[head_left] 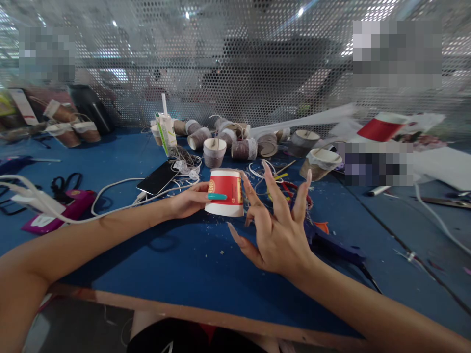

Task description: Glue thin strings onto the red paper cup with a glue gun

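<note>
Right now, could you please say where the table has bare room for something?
Apart from small scraps, the table is bare between its near edge and the held red cup, and between the black bottle and black phone. Behind that cup, wrapped cups crowd it.

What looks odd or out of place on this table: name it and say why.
Toward the back, a brown cup lies tipped on its side, while a pale-rimmed cup beside it stands upright. White scraps litter the table near the red-and-white cup in the left hand, looking messy.
</note>
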The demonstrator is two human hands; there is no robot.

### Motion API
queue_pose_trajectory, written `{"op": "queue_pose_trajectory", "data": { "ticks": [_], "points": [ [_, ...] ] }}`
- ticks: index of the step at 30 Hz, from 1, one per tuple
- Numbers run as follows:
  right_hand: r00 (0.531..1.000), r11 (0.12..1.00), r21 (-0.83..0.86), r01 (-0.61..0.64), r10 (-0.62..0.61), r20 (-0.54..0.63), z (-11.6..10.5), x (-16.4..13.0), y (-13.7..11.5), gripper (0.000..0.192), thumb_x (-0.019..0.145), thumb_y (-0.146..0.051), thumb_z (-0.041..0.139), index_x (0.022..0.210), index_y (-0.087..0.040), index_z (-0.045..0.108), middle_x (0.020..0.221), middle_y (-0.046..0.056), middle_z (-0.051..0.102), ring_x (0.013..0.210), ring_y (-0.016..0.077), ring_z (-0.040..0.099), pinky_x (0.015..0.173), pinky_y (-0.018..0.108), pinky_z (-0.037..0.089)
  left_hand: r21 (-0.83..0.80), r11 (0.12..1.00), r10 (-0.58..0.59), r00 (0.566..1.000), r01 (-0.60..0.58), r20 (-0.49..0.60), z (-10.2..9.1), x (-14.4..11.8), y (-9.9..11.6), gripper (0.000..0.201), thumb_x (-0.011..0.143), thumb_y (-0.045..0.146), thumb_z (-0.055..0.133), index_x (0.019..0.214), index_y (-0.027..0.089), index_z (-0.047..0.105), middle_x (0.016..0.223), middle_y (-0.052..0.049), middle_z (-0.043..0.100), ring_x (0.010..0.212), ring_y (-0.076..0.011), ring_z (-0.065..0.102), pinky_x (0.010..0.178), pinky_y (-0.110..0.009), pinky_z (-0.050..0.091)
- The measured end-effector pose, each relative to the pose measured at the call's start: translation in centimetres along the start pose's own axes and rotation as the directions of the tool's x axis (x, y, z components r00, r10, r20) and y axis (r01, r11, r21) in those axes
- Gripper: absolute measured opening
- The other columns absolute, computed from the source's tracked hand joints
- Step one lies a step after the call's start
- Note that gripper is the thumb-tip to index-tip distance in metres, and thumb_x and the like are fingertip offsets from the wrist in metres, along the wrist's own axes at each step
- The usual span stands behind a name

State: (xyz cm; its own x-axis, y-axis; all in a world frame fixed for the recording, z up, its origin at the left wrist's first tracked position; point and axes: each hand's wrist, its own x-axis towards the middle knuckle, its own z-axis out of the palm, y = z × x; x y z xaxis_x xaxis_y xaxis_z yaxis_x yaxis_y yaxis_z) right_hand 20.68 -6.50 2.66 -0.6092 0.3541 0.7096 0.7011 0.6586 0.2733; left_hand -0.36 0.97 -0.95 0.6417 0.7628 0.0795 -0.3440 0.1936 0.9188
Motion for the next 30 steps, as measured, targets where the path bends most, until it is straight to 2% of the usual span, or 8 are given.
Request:
{"op": "queue_pose_trajectory", "data": {
  "ticks": [4,8,16,20,23,26,28,30],
  "points": [
    [0.999,0.999,-0.011,-0.034,0.034,-0.021,0.0,-0.2,0.1,0.025,0.091,-0.04,0.05,0.079,-0.018,0.05,0.137,0.027,0.055,0.137,0.0498,0.036,0.109,0.077,0.012,-0.016,1.0,0.008,1.0,-0.008,0.002,-0.1,0.0,0.0,0.054,0.058,0.036,0.083,0.106,0.014,0.07,0.1,-0.009,0.076,0.097,-0.0261,0.07,0.093,-0.036,0.047],
    [0.993,0.997,0.025,-0.076,0.078,-0.086,-0.1,-0.3,0.3,0.022,0.093,-0.037,0.046,0.079,-0.02,0.045,0.133,0.028,0.059,0.137,0.0452,0.04,0.111,0.073,0.02,-0.036,0.999,0.039,0.999,-0.04,-0.034,0.3,-0.1,0.0,0.051,0.057,0.027,0.085,0.104,0.015,0.07,0.099,-0.009,0.076,0.094,-0.0254,0.071,0.094,-0.038,0.048],
    [1.0,0.994,0.105,-0.026,0.028,-0.015,0.1,-0.1,0.2,0.015,0.092,-0.033,0.047,0.086,-0.021,0.041,0.149,0.029,0.04,0.149,0.0395,0.003,0.111,0.077,0.005,0.004,0.991,0.132,0.979,-0.133,-0.153,0.9,0.1,-0.3,0.056,0.051,0.014,0.088,0.103,0.019,0.068,0.097,-0.005,0.074,0.094,-0.0238,0.068,0.092,-0.039,0.048],
    [0.991,0.96,0.246,-0.134,0.124,0.057,0.6,-0.5,0.5,0.014,0.092,-0.032,0.047,0.091,-0.02,0.041,0.158,0.028,0.02,0.149,0.0403,-0.002,0.111,0.076,0.007,0.07,0.976,0.213,0.96,-0.204,-0.179,1.0,0.3,-0.5,0.061,0.05,0.012,0.088,0.107,0.018,0.065,0.106,-0.007,0.071,0.111,-0.0292,0.062,0.099,-0.044,0.043],
    [0.974,0.882,0.412,-0.227,0.2,0.108,0.9,-0.8,1.0,0.008,0.092,-0.026,0.046,0.094,-0.02,0.041,0.159,0.024,0.024,0.15,0.0377,0.006,0.114,0.072,0.011,0.096,0.964,0.261,0.949,-0.247,-0.178,0.8,0.5,-0.7,0.067,0.049,0.009,0.088,0.111,0.019,0.064,0.116,-0.008,0.067,0.121,-0.0315,0.056,0.106,-0.046,0.038],
    [0.946,0.743,0.591,-0.313,0.302,0.121,0.9,-1.0,1.4,0.003,0.094,-0.02,0.043,0.095,-0.023,0.043,0.155,0.017,0.037,0.149,0.0324,0.021,0.115,0.065,0.024,0.129,0.951,0.3,0.937,-0.28,-0.181,0.6,0.7,-0.9,0.07,0.049,0.008,0.087,0.114,0.021,0.063,0.121,-0.007,0.064,0.126,-0.031,0.051,0.11,-0.046,0.034],
    [0.931,0.661,0.673,-0.334,0.345,0.123,0.9,-1.1,1.5,0.006,0.095,-0.019,0.041,0.093,-0.024,0.042,0.155,0.012,0.04,0.146,0.0317,0.029,0.114,0.063,0.029,0.153,0.941,0.329,0.925,-0.303,-0.192,0.5,0.8,-1.0,0.07,0.049,0.007,0.086,0.114,0.021,0.062,0.121,-0.006,0.064,0.128,-0.0304,0.05,0.111,-0.046,0.034],
    [0.942,0.632,0.713,-0.303,0.313,0.123,0.8,-1.1,1.7,0.006,0.095,-0.02,0.041,0.09,-0.024,0.042,0.155,0.01,0.04,0.143,0.0335,0.034,0.114,0.064,0.027,0.172,0.936,0.34,0.918,-0.309,-0.204,0.5,0.8,-1.0,0.07,0.05,0.008,0.086,0.114,0.022,0.062,0.122,-0.005,0.064,0.129,-0.0301,0.049,0.111,-0.045,0.035]
  ]
}}
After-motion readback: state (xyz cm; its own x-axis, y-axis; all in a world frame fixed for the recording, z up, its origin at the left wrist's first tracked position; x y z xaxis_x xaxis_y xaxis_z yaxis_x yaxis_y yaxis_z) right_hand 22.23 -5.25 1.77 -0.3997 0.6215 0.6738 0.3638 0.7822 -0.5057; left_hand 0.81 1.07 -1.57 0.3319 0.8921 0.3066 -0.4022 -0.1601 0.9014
